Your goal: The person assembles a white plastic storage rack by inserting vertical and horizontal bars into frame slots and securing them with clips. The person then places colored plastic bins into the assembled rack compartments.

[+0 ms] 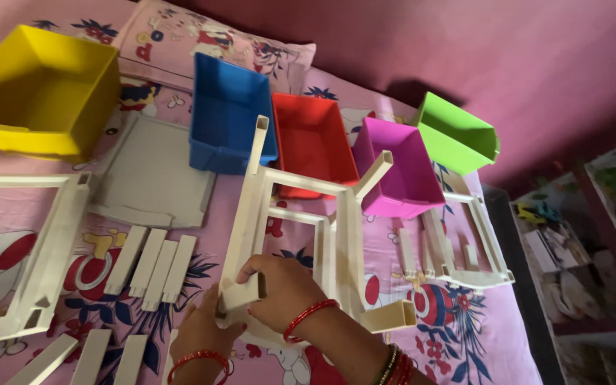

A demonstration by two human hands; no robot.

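Nearest the camera, the right hand (283, 285) is curled around a short white hollow post (240, 294), its fingers clenched over the top of the piece, a red bangle at the wrist. Just left of it and lower, the left hand (197, 331) presses up against the same post from beneath, fingers closed on its lower end, a red bangle on that wrist too. The post stands at the near corner of a white plastic frame (290, 214) that lies on the pink patterned bedsheet (458, 335), with other posts sticking up from its corners. At the bottom left lie 3 loose white slats (90, 356), and just above them a row of 4 more white slats (152, 262) side by side. To the far left sits a second white frame (33, 249), lying flat. To the right of the held frame is a third white frame piece (468, 242) with small parts lying in it. Beyond the slats a flat grey-white panel (152, 175) lies on the sheet. Farther back stand 5 open plastic bins: a yellow bin (40, 89) at the left, a blue bin (229, 114), a red bin (314, 142) touching it, a magenta bin (397, 167) and a green bin (458, 132) at the right. Behind them lies a printed pillow (208, 39) against a pink wall.
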